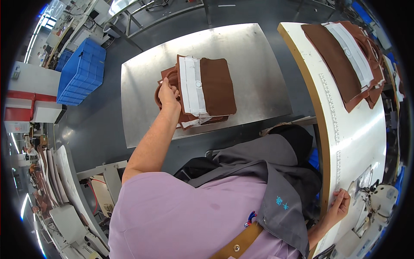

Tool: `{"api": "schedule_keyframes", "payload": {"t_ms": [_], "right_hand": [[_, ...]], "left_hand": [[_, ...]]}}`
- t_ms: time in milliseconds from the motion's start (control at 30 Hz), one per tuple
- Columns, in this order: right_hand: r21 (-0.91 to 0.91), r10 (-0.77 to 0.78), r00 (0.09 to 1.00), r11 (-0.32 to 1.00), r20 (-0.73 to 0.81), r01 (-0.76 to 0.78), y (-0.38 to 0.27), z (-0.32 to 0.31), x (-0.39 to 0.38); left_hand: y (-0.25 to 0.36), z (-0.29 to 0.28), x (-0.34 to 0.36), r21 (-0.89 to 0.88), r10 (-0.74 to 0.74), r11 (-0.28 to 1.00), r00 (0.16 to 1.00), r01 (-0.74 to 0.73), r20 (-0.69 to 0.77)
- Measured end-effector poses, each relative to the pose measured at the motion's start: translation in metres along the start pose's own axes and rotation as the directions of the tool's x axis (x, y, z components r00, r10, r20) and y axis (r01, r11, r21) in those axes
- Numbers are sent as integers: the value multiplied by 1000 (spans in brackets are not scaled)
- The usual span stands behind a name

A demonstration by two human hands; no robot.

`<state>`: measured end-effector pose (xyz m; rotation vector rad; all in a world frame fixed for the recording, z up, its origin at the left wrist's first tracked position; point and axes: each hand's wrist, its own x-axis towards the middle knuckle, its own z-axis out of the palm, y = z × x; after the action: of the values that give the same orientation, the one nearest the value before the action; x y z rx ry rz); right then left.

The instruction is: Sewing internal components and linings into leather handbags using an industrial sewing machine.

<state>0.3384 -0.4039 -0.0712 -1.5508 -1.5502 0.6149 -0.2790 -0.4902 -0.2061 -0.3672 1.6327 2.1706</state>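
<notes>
My left hand (169, 93) is closed on the brown handle (158, 96) at the left side of a stack of brown bag panels (219, 86). The top panel carries a white strip (191, 86) with a small round fitting. The stack lies on a metal-topped table (263, 82), its layers slightly out of line. At the lower right, my right hand (340, 203) rests by the edge of a white worktable (345, 129). Its fingers are loosely bent, and I see nothing in them. A sewing machine (381, 198) stands close beside it.
A second pile of brown panels (330, 64) with white strips lies on the worktable's far end. A ruler scale (331, 116) runs along the worktable's left side. Blue crates (82, 71) stand on the floor at the far left. More equipment (69, 224) stands at the lower left.
</notes>
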Motion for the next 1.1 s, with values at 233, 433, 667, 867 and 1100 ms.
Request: {"api": "schedule_keyframes", "payload": {"t_ms": [233,433,667,867,1100], "right_hand": [[23,1,999,1000,46,-2,-8,3,-1],[37,-38,998,999,45,36,-3,1,-2],[77,-47,997,996,69,42,0,2,-5],[59,-33,999,998,25,31,2,-3,-11],[84,-15,999,996,36,12,-5,2,-10]], "left_hand": [[-6,-32,-7,263,144,943,964,-203,225],[-9,22,-74,498,464,427,655,-755,596],[-25,67,-141,255,338,714,639,-653,691],[-4,26,-66,-10,148,988,923,-155,355],[-21,-54,4,302,277,922,958,-243,-75]]}}
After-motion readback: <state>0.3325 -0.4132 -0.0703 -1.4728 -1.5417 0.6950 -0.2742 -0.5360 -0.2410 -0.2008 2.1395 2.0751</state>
